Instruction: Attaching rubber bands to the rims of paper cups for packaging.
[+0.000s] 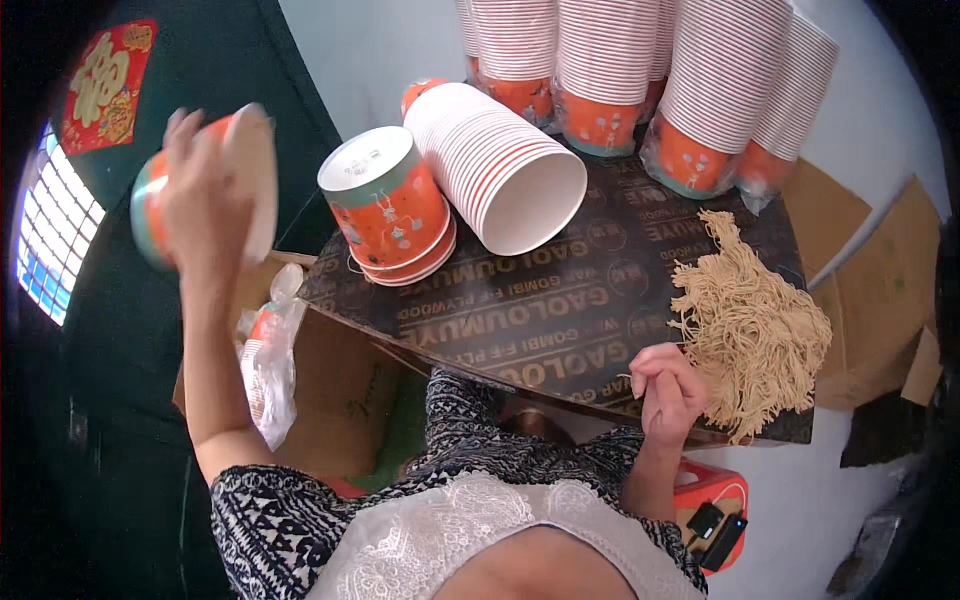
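Observation:
Raised at the far left, my left hand [205,195] grips an orange and green paper bucket [262,190], its open mouth turned to the right; both are smeared by motion. My right hand [668,395] is closed in a pinch over the table's front edge, with a short thin strand of string showing at the fingertips. Beside it lies a tangled heap of tan strings [755,335]. Two matching paper buckets [390,215] stand upside down, one over the other, on the table; a bit of string shows at their rim. A nested stack of buckets [490,160] lies on its side, mouth toward me.
Tall plastic-wrapped bucket stacks [605,60] line the back of the dark printed board table [520,320]. A cardboard box [340,390] with a plastic-wrapped stack [268,370] sits below left. A red stool [735,500] holding small black devices stands below right; cardboard [880,290] leans behind.

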A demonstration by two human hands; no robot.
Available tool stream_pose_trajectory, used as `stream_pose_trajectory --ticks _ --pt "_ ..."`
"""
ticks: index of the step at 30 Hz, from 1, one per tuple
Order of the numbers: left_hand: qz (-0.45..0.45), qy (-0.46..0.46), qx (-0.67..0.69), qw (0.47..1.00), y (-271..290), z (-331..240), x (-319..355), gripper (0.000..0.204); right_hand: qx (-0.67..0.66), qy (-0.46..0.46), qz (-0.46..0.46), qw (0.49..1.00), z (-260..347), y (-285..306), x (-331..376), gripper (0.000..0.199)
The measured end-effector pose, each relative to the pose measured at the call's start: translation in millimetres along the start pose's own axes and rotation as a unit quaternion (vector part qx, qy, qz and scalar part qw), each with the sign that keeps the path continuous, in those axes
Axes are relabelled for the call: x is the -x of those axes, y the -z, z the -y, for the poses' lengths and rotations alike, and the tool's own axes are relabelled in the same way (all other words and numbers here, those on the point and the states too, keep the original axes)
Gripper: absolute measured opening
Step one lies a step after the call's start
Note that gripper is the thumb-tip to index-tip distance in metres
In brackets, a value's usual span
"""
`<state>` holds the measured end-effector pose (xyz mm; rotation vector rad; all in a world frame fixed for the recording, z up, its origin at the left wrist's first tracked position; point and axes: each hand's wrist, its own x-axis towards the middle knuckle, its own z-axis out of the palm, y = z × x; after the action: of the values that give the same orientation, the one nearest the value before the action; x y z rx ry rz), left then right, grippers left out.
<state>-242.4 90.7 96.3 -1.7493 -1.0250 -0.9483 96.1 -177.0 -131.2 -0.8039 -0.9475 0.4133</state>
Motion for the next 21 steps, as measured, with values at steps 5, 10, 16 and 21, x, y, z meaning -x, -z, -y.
stream_pose_trajectory --ticks 5,10,16,21 --pt "-0.006 -0.187 0.003 0.982 -58 -94 -19 0.027 0.004 0.005 0.037 0.999 -10 8 3 0.024" --pt "0.078 -0.294 -0.042 0.952 -83 -155 8 0.029 -0.028 -0.054 -0.014 0.998 -11 8 3 0.024" --pt "0.099 -0.283 0.014 0.954 -94 -162 44 0.024 -0.028 -0.058 -0.029 0.997 -11 11 3 0.024" --pt "0.22 -0.314 0.101 0.918 -89 -165 89 0.025 -0.017 -0.072 -0.052 0.996 -11 4 -1 0.021"
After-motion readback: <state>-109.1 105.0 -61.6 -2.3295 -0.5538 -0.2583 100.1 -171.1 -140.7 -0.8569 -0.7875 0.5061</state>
